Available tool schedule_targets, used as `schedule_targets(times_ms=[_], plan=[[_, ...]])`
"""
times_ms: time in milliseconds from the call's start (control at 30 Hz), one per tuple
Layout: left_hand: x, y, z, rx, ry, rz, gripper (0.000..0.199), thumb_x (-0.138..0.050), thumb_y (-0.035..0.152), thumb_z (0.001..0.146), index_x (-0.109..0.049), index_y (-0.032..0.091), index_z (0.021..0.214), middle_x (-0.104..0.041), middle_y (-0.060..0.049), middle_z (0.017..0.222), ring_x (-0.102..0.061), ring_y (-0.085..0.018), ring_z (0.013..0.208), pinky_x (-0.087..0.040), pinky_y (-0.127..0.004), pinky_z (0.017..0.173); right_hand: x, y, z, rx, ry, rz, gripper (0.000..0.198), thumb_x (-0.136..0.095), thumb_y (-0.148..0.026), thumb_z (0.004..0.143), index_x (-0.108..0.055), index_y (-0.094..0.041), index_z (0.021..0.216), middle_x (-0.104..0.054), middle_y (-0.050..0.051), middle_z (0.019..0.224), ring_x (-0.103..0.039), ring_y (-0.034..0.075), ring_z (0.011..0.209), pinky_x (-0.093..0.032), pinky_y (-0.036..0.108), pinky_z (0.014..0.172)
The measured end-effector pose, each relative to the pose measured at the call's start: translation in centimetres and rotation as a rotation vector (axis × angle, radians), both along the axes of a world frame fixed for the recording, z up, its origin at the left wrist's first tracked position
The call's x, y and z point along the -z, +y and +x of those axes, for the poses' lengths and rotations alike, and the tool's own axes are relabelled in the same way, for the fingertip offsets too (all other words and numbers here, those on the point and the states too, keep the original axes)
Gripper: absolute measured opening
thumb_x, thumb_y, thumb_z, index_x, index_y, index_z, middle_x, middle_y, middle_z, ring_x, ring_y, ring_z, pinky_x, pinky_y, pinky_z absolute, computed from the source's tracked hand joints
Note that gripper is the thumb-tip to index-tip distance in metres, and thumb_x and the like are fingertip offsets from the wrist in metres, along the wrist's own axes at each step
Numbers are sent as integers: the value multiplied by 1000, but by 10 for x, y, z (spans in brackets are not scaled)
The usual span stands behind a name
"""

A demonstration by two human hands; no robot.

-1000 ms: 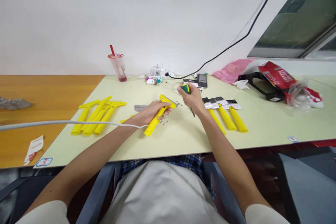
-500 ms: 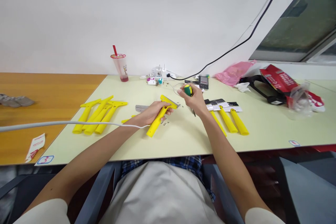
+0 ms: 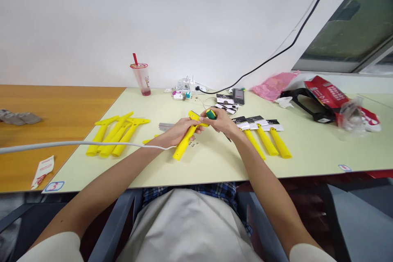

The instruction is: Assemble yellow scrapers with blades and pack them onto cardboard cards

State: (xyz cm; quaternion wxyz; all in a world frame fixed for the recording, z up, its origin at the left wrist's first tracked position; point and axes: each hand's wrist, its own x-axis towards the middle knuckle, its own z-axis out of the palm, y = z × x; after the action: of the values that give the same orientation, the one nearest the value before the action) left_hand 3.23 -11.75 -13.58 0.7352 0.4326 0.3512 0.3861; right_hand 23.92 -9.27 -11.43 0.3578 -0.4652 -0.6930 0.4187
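Yellow scraper [image 3: 183, 147]: above the table [image 3: 211, 168], in front of the person, slanting with its head up and away.
Left hand [image 3: 181, 131]: closed around the scraper's handle just below the head.
Right hand [image 3: 223, 122]: gripping a green-and-yellow screwdriver [image 3: 211, 114], shaft pointing back under the palm; its fingertips meet the scraper's head.
Small screws [image 3: 193, 144]: loose on the table beside the scraper.
Corner label [image 3: 54, 186]: blue-outlined, seemingly a "3", at the table's near left.
Other label [image 3: 344, 168]: near edge, right; figure unclear.
Carded scrapers [image 3: 266, 141]: right of the right hand, black-and-white cards, print too small to read.
Red package [image 3: 327, 92]: far right, white lettering, not legible.
Paper strip [image 3: 43, 170]: left, red print, unreadable.
Cup [image 3: 142, 80]: rear left, red straw, dark printed motif.
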Motion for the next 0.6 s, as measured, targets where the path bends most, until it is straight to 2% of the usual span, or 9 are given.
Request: schedule_targets(times_ms=[267,433,500,600], plan=[[-4,-1,1,3,-17,-19,22,-71,26,95,-69,12,111,-76,-13,99,-69,-16,75,-47,-21,46,-4,-3,-3,-19,35,-8,45,-89,-56,79,-78,-18,100,-53,-5,62,-38,9,48,-29,23,38],[-6,1,1,4,2,69,19,-72,21,94,-63,12,109,-78,-17,100,-70,-17,77,-51,-24,52,-4,-1,0,-26,83,-85,46,-91,-56,76,-76,-17,97,-47,-8,54,-32,8,45,-26,23,37],[-6,0,1,-18,46,129,25,-75,21,94,-57,14,110,-78,-18,101,-71,-17,77,-53,-25,56,-4,0,1,-45,93,-119,46,-92,-56,76,-75,-18,94,-44,-9,52,-31,8,44,-25,23,36],[-7,-3,-1,-44,157,214,46,-83,31,92,-49,17,119,-78,-19,110,-73,-19,78,-56,-28,59,-4,0,1,-57,107,-119,45,-93,-56,75,-74,-18,87,-44,-9,49,-31,8,41,-24,23,36]])
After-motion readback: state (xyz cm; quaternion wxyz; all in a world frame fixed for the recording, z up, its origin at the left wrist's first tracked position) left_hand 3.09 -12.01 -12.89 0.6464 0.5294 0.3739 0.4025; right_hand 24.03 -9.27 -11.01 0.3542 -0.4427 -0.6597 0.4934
